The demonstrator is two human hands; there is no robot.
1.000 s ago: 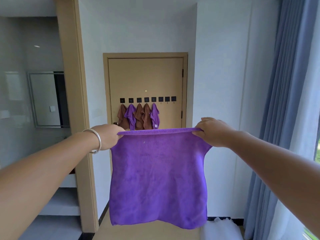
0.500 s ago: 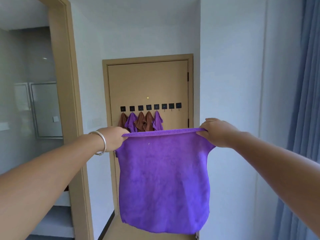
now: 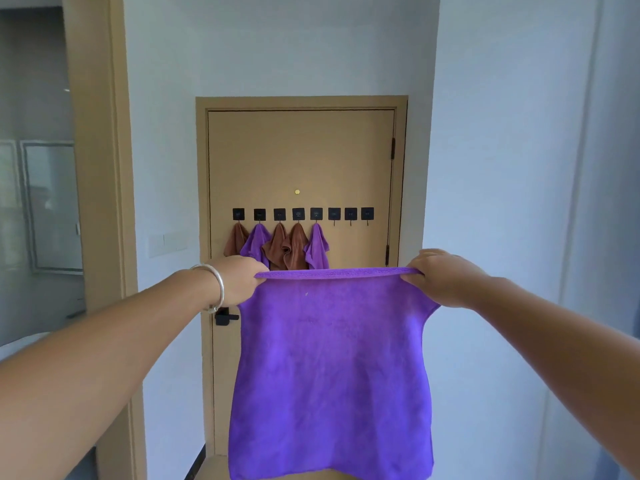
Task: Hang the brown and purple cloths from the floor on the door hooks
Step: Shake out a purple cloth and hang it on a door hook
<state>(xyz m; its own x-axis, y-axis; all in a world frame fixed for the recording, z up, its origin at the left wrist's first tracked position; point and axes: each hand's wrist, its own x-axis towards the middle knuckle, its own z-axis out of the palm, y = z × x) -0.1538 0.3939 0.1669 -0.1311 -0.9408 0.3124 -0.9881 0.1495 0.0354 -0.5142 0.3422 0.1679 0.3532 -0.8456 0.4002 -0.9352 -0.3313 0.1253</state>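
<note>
A purple cloth (image 3: pixel 332 368) hangs spread flat in front of me, held by its two top corners. My left hand (image 3: pixel 239 280) pinches the left corner and my right hand (image 3: pixel 440 277) pinches the right corner. Straight ahead is a tan door (image 3: pixel 301 157) with a row of black hooks (image 3: pixel 301 214). The five left hooks carry brown cloths (image 3: pixel 285 247) and purple cloths (image 3: pixel 317 249). The three hooks on the right (image 3: pixel 350 214) are bare. The held cloth hides the lower part of the door.
A black door handle (image 3: pixel 224 317) sits at the door's left edge, just under my left wrist. White walls flank the narrow entry on both sides. A tan door frame (image 3: pixel 100 168) and glass partition (image 3: pixel 34 202) stand to the left.
The view has closed in on the door, which looks larger and more central. The curtain at the right has left the view. Both hands keep the same hold on the purple cloth.
</note>
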